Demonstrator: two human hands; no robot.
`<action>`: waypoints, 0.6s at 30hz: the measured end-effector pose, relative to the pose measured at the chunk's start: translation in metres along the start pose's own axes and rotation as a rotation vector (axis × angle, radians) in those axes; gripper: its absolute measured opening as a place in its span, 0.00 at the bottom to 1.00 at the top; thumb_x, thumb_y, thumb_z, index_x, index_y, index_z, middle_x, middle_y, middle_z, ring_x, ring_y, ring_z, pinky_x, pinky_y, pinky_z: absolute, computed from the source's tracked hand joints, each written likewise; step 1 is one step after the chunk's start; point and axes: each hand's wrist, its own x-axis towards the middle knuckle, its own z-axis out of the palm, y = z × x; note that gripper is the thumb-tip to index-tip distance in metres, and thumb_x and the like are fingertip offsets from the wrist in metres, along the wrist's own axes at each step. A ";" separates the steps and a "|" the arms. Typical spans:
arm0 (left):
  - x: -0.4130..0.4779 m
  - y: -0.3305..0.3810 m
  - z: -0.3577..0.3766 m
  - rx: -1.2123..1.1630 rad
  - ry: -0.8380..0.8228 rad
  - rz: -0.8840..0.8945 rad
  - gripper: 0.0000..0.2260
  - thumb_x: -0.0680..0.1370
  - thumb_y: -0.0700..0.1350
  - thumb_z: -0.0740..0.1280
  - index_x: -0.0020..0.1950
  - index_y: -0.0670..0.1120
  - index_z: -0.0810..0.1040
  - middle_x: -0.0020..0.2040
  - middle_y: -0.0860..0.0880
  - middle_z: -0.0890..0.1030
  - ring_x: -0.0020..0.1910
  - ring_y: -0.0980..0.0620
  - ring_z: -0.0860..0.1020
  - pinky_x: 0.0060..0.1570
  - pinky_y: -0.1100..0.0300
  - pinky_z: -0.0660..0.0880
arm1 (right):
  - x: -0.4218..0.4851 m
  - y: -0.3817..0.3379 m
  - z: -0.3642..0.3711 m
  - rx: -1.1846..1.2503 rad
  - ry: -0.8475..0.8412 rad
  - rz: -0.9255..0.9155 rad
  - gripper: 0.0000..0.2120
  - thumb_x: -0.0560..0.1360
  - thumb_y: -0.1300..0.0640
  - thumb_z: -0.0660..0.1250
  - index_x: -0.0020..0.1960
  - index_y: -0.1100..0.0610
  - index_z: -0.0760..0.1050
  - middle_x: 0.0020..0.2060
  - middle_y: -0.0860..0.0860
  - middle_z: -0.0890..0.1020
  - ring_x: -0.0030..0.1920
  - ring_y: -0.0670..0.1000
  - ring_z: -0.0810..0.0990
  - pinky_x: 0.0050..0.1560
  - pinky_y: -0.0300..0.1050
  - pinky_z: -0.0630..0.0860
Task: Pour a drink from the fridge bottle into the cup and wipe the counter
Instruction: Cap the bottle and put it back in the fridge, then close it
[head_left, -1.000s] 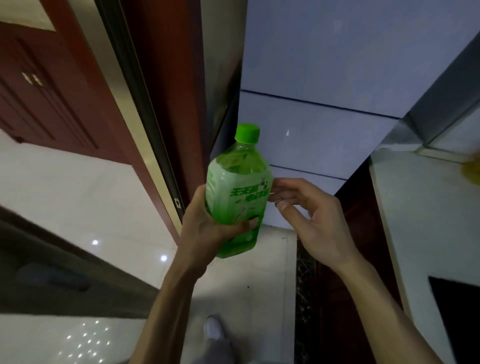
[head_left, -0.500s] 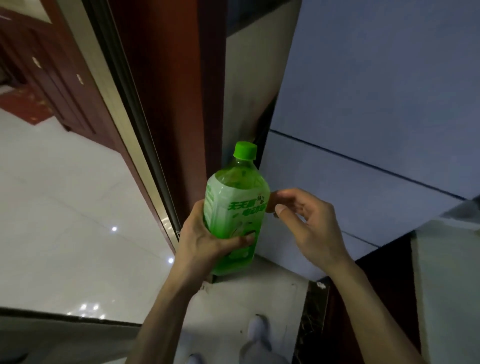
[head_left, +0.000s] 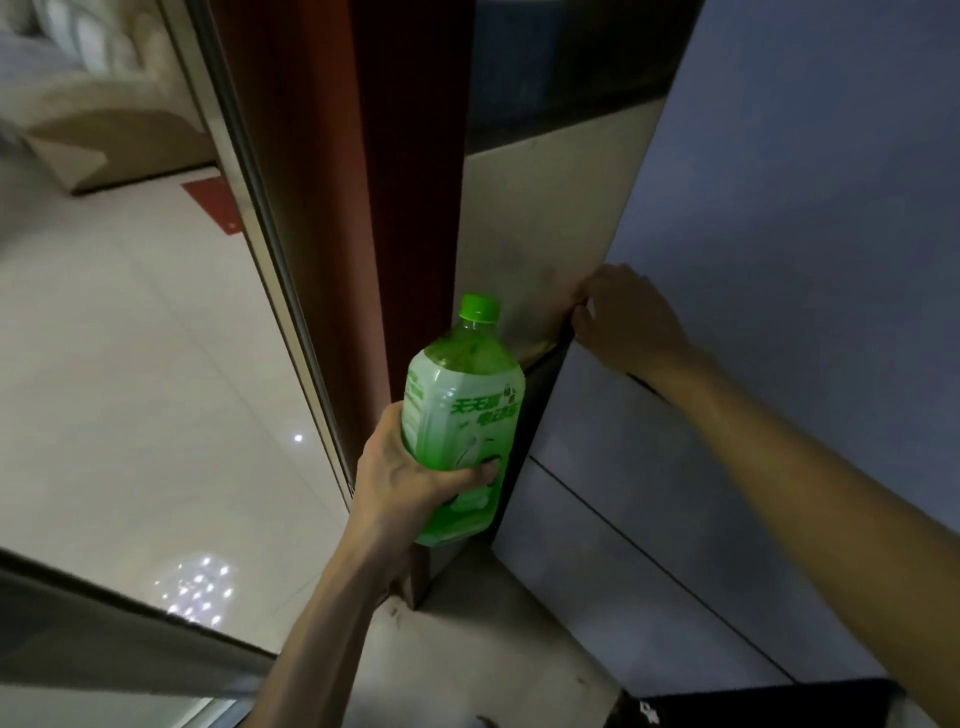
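A green plastic bottle (head_left: 462, 415) with a green cap and a green-and-white label stands upright in my left hand (head_left: 410, 478), which grips its lower half, thumb across the front. My right hand (head_left: 623, 322) is higher and to the right, its fingers curled over the left edge of the pale blue-grey fridge door (head_left: 779, 260). The fridge doors look closed, with dark seams between the panels. No cup or counter is in view.
A dark red wooden door frame (head_left: 363, 208) with a metal sliding track stands just left of the bottle. A glossy tiled floor (head_left: 130, 389) spreads to the left. A beige wall panel (head_left: 545, 218) sits between frame and fridge. A dark object (head_left: 753, 706) lies at bottom right.
My right hand left the bottle's side and moved up and right onto the fridge door's edge. My left hand kept the bottle. My view swung left, away from the counter.
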 end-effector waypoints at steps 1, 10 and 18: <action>0.000 0.002 0.002 0.001 0.009 0.000 0.37 0.52 0.53 0.85 0.57 0.53 0.75 0.52 0.50 0.85 0.52 0.50 0.84 0.51 0.43 0.82 | 0.012 0.008 -0.001 -0.123 0.014 -0.033 0.12 0.76 0.60 0.59 0.50 0.65 0.79 0.51 0.61 0.79 0.51 0.61 0.75 0.52 0.52 0.71; -0.004 0.018 0.016 -0.003 0.058 0.012 0.36 0.55 0.47 0.86 0.60 0.49 0.76 0.52 0.49 0.85 0.52 0.50 0.85 0.50 0.42 0.83 | 0.052 0.015 0.019 -0.473 -0.189 0.018 0.15 0.79 0.55 0.61 0.61 0.59 0.77 0.64 0.55 0.77 0.69 0.55 0.67 0.72 0.50 0.50; -0.025 0.014 0.023 -0.006 0.074 -0.043 0.33 0.58 0.40 0.85 0.58 0.46 0.76 0.51 0.48 0.85 0.50 0.50 0.85 0.50 0.44 0.83 | 0.045 0.010 0.027 -0.400 -0.209 0.091 0.13 0.81 0.61 0.55 0.57 0.64 0.75 0.61 0.62 0.75 0.67 0.60 0.67 0.74 0.47 0.52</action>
